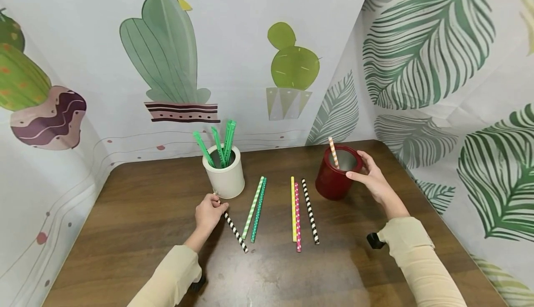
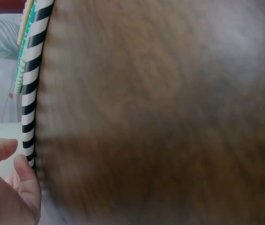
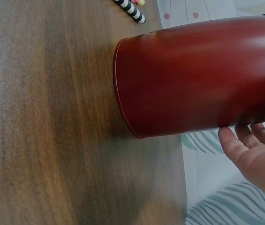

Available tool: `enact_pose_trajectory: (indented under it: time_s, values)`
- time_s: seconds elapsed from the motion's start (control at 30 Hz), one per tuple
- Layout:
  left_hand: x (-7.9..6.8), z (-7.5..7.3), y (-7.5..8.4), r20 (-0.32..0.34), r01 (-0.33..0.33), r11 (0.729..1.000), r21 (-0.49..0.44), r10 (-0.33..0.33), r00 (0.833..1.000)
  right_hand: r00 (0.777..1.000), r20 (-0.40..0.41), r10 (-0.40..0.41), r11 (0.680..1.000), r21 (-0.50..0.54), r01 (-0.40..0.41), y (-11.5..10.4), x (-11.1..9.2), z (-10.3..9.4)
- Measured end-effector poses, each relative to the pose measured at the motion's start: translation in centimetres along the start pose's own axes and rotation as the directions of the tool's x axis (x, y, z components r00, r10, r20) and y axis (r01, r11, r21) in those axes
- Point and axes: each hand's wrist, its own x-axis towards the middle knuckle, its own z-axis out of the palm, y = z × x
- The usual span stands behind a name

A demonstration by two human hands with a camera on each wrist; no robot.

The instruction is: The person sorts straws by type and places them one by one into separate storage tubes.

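My left hand is at the upper end of a black-and-white striped paper straw, its thumb and fingers pinching about it. The left wrist view shows the fingertips against that straw. Just beyond the hand stands a white canister with several green straws in it. My right hand grips the dark red canister at its right side, thumb near the rim. Its fingertips touch the canister wall in the right wrist view. One orange-and-white striped straw leans inside the red canister.
Between the canisters lie a light-green striped straw, a teal dotted straw, a yellow straw, a pink dotted straw and another black-and-white straw. Behind the wooden table hangs a printed cloth.
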Motion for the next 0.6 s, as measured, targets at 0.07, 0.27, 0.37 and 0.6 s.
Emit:
enact_pose_trajectory:
  time_s: [0.07, 0.27, 0.37, 0.6]
  values:
    - [0.1, -0.1, -0.1, 0.005, 0.008, 1.000, 0.010, -0.008, 1.000, 1.000, 0.001, 0.005, 1.000, -0.001, -0.005, 0.0, 0.0, 0.0]
    - [0.5, -0.2, -0.3, 0.015, 0.012, 0.999, 0.050, -0.013, 1.000, 1.000, -0.001, -0.001, 1.000, 0.000, 0.001, -0.1, -0.1, 0.0]
    - [0.7, -0.2, -0.2, 0.026, 0.017, 0.997, 0.081, -0.019, 0.999, 1.000, -0.005, -0.009, 1.000, -0.001, 0.009, 0.0, 0.0, 0.0]
    - [1.3, -0.1, -0.3, 0.037, 0.029, 0.987, 0.158, -0.035, 0.999, 1.000, -0.013, -0.016, 1.000, -0.011, 0.016, 0.2, 0.1, 0.1]
